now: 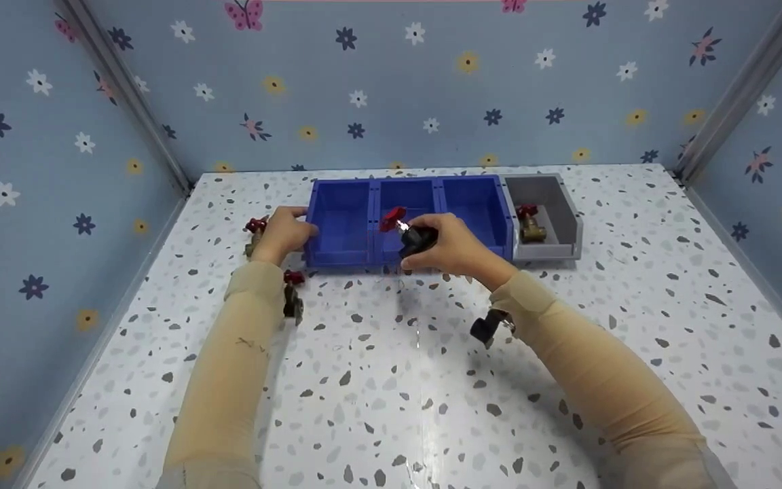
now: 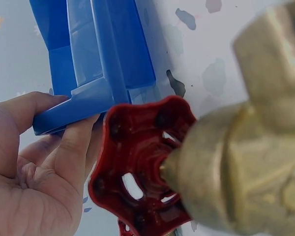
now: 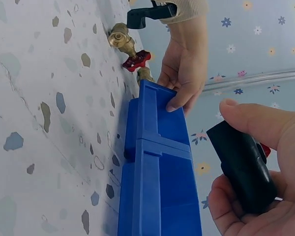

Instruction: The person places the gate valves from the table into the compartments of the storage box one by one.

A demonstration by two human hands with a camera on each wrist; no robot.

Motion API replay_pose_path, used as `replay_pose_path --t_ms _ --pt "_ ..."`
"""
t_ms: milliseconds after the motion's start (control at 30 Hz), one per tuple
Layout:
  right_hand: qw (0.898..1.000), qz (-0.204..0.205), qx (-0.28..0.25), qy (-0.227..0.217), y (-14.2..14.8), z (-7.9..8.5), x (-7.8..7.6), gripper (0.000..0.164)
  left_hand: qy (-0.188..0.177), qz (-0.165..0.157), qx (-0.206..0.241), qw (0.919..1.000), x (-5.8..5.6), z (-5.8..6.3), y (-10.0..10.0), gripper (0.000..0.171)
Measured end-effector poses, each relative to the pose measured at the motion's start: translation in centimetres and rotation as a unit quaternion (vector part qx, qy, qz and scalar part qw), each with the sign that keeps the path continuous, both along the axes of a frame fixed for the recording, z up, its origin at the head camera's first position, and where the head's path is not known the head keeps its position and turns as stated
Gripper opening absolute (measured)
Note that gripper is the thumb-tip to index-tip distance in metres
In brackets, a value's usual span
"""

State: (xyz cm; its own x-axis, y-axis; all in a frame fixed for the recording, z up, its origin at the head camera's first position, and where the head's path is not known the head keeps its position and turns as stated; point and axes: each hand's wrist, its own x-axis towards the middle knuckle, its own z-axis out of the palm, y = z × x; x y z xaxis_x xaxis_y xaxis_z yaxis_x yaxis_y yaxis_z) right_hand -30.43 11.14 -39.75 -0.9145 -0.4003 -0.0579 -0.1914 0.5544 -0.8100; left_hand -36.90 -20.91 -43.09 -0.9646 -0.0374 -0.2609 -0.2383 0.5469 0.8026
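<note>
- Our right hand (image 1: 452, 246) curls fingers and thumb round the black body of a valve (image 1: 417, 239), held up near the middle blue bin (image 1: 407, 192).
- Our left hand (image 1: 287, 234) pinches the outer wall of the left blue bin (image 1: 341, 224).
- We judge the valve stiff, fairly heavy for its size, maybe slick, hardly fragile.
- We would grip its thick body, since the red wheel (image 1: 393, 219) might turn under our fingers.

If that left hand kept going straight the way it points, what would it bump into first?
The leftmost blue bin: the left hand already grips its edge, so there seems to be no gap to cross.
</note>
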Motion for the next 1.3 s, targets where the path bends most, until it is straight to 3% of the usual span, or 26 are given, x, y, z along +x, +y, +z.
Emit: replay_pose_path --t_ms 500,1300 --pt "0.999 -0.035 -0.018 -0.008 1.4 0.7 -0.4 0.077 0.014 -0.003 0.019 0.9997 0.6 0.0 0.1 0.061" --pt "0.994 -0.104 -0.046 0.002 4.4 1.2 -1.6 0.079 0.013 -0.004 0.003 0.9999 0.3 0.0 0.1 0.061"
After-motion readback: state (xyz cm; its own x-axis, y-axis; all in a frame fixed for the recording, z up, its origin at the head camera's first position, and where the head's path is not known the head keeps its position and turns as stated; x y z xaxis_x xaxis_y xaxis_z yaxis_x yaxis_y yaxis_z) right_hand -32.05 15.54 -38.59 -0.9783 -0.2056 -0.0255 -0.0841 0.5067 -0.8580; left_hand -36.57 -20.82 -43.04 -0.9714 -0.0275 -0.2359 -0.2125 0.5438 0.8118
